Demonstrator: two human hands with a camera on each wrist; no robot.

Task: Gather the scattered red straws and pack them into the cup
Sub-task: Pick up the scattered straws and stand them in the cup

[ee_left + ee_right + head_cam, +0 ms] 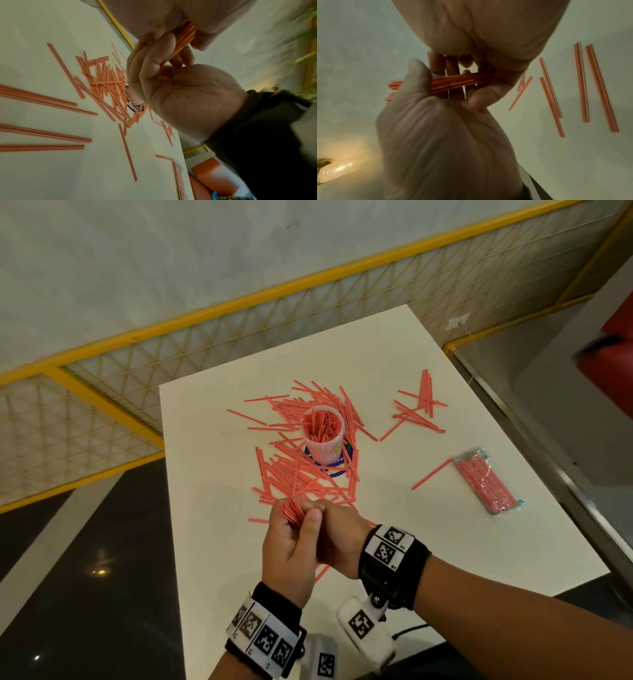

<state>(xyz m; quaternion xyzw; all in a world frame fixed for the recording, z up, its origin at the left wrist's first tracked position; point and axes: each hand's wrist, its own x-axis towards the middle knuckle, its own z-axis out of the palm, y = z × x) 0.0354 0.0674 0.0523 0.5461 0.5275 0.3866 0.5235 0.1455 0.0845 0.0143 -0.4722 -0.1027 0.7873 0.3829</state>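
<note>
Both hands meet over the near part of the white worktop [212, 542], on the near side of the cup [323, 434]. The left hand [291, 556] has its fingers and thumb curled round a small bundle of red straws [291, 510], the straw tips fanning out past the knuckles toward the cup. The right hand [342, 537] presses in against the left from the side, its fingers folded round the same bundle.

The head view alone shows the cup: clear plastic, upright, already crowded with straws standing on end. Loose red straws [301, 477] lie heaped all round its base, thickest on the near side. A smaller scatter of straws [416, 409] lies well to the right of the cup, and a sealed packet of straws [486, 482] lies further right and nearer, with one stray straw [432, 474] just beside it.

The left wrist view shows what the head view hides: the bundle [184, 36] crossing between the curled fingers [145, 65] of the right hand [188, 94], with the left palm above.

The right wrist view shows the bundle [460, 82] from below, clamped between both hands, the left thumb [417, 81] lying across it. The cup is out of this view.
</note>
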